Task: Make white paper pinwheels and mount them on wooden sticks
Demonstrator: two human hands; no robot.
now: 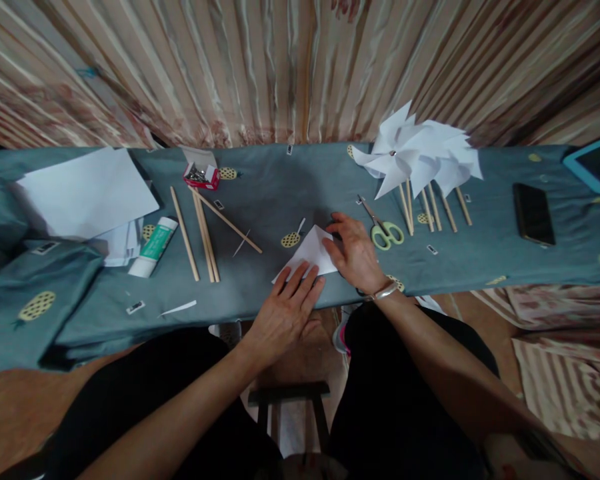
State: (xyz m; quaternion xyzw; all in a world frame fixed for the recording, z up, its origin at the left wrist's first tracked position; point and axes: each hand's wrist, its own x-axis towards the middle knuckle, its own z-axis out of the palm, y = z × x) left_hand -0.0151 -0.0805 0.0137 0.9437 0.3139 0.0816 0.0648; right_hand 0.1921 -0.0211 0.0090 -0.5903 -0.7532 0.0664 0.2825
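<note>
A white sheet of paper (307, 252), folded into a triangle, lies near the front edge of the cloth-covered table. My left hand (285, 310) rests on its lower edge with the fingers stretched out flat. At the paper's right side is my right hand (354, 253), thumb and fingers apart and lightly bent, touching the paper's edge. Just beyond the right hand lie scissors (387, 235) with green handles, their blades pointing away to the upper left. A small white paper strip (301, 225) sits behind the folded paper.
White paper pinwheels (420, 153) on sticks lie at the back right, near a dark phone (534, 213) and a blue-framed device (597, 165). Leftward are wooden sticks (184, 233), a red box (201, 175) of metal pins, a glue tube (154, 247) and a paper stack (87, 190).
</note>
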